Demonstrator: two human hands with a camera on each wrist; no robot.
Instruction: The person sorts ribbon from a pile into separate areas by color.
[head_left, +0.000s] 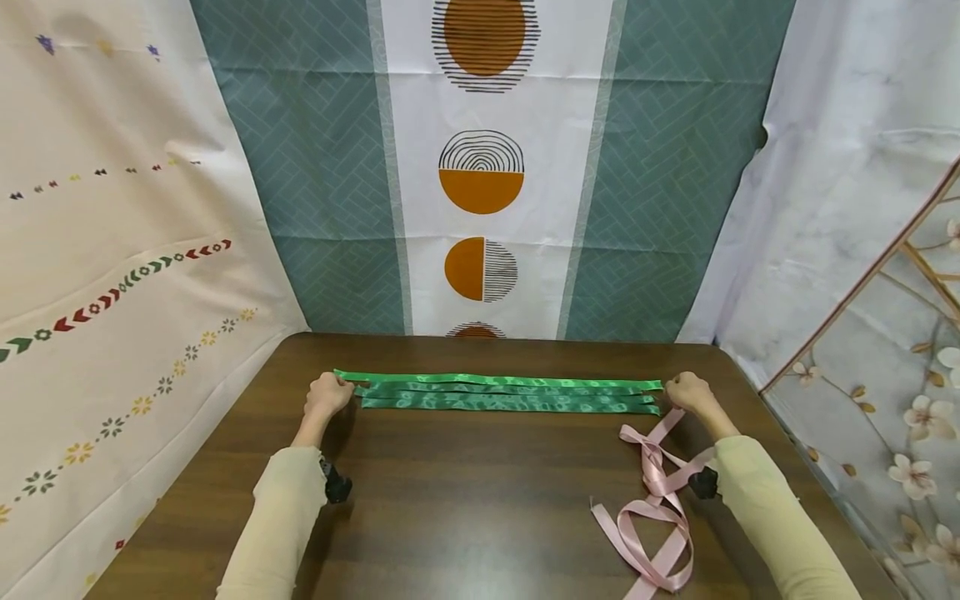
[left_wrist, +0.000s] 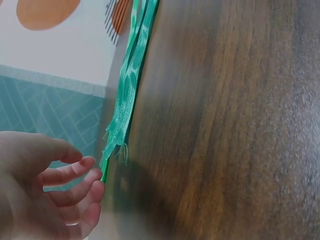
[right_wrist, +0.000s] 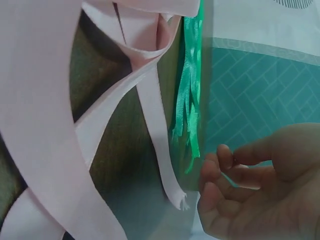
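Observation:
Several green satin ribbon strips (head_left: 510, 398) lie side by side across the far part of the table; the rearmost is brighter green (head_left: 480, 378). At their left end is my left hand (head_left: 330, 395), its fingers loosely bent. In the left wrist view its fingertips (left_wrist: 95, 187) are right by the bright ribbon's end, and whether they touch it I cannot tell. My right hand (head_left: 690, 392) is just beyond the strips' right end. The right wrist view shows its fingers (right_wrist: 212, 197) loosely curled, holding nothing, apart from the green ends (right_wrist: 191, 150).
A tangled pink ribbon (head_left: 652, 475) lies on the right side of the brown table (head_left: 450, 500), close to my right forearm. One frayed end (right_wrist: 175, 195) reaches near the right hand. Patterned cloths (head_left: 322, 167) hang behind the table and along both sides.

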